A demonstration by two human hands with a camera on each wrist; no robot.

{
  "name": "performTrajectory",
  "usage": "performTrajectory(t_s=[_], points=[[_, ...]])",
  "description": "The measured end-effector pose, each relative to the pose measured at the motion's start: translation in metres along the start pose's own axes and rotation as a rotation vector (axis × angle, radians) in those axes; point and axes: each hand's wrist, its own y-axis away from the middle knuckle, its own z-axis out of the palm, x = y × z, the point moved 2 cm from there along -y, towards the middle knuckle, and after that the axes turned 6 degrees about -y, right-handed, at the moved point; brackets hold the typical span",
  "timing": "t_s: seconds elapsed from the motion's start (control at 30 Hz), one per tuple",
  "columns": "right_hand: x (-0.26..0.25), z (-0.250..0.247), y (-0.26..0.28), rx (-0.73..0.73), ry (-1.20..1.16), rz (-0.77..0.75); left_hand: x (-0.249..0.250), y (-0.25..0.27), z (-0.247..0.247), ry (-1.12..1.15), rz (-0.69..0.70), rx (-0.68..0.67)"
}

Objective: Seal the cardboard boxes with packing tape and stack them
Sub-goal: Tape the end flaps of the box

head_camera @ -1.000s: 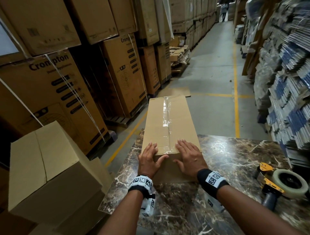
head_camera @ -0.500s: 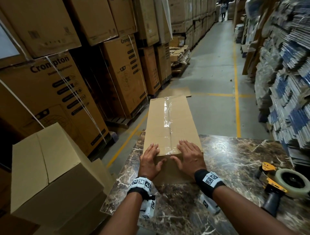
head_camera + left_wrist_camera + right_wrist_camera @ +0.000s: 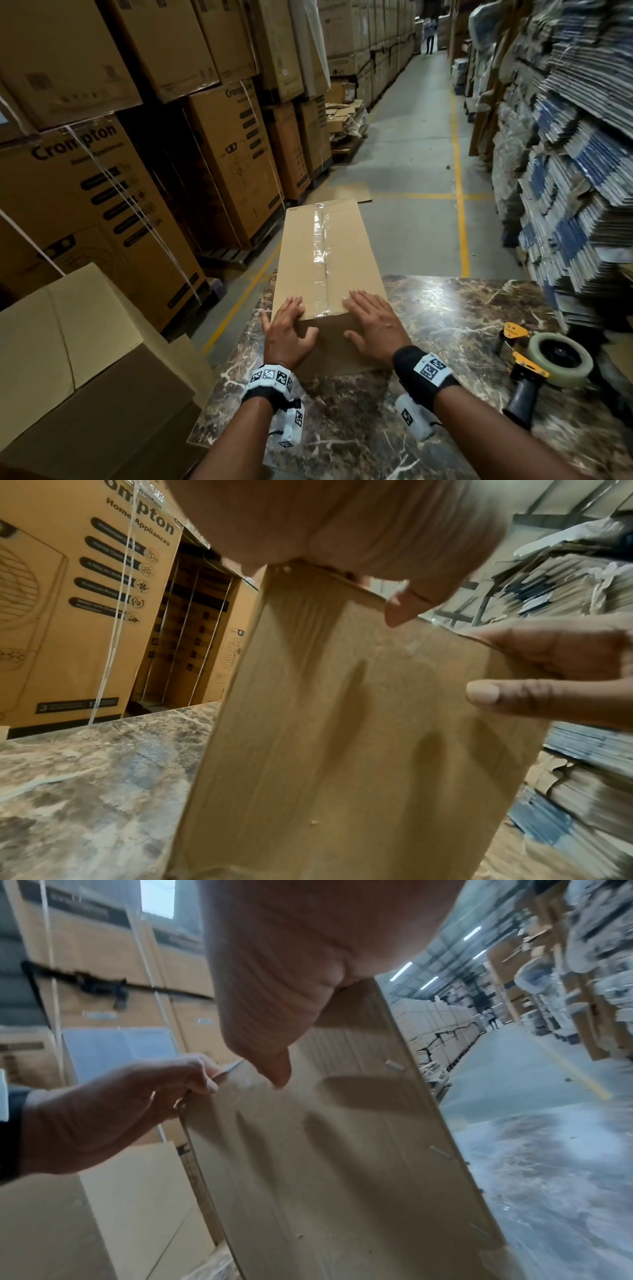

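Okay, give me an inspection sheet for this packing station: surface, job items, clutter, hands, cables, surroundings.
Surface: marble-pattern table, far edge overhung by the box.
Job's things: long cardboard box with clear tape along its top seam; tape dispenser lying at the table's right; plain boxes stacked at left.
Clutter: flat cardboard sheet on the floor.
Grippers: left hand and right hand flat on the box's near end, thumbs over the front face.
Cables: nothing seen.
Surroundings: strapped Crompton cartons left, flattened carton stacks right, a person far down the aisle.

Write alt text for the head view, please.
Both hands, left hand and right hand, lie flat on the near end of a taped cardboard box on a marble table; a tape dispenser sits at right.
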Motion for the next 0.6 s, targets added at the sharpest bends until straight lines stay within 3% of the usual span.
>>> performTrajectory(t_s=[0.13,0.27,0.4,0.5,0.6], points=[[0.028,-0.020,0.027,0.178,-0.090,0.135,0.029,0.001,-0.002,-0.011,-0.040,0.143],[0.078,-0.045,0.062,0.477,-0.164,0.419,0.084,-0.001,0.014,0.025,0.094,0.213],[0.133,-0.064,0.113,0.613,-0.233,0.869,0.137,-0.009,0.034,-0.053,0.089,0.032],[0.167,-0.071,0.151,0.571,-0.296,1.170,0.159,-0.014,0.051,-0.189,0.041,-0.143],[0.197,-0.063,0.181,0.588,-0.454,1.390,0.168,-0.013,0.066,-0.313,-0.001,-0.209]])
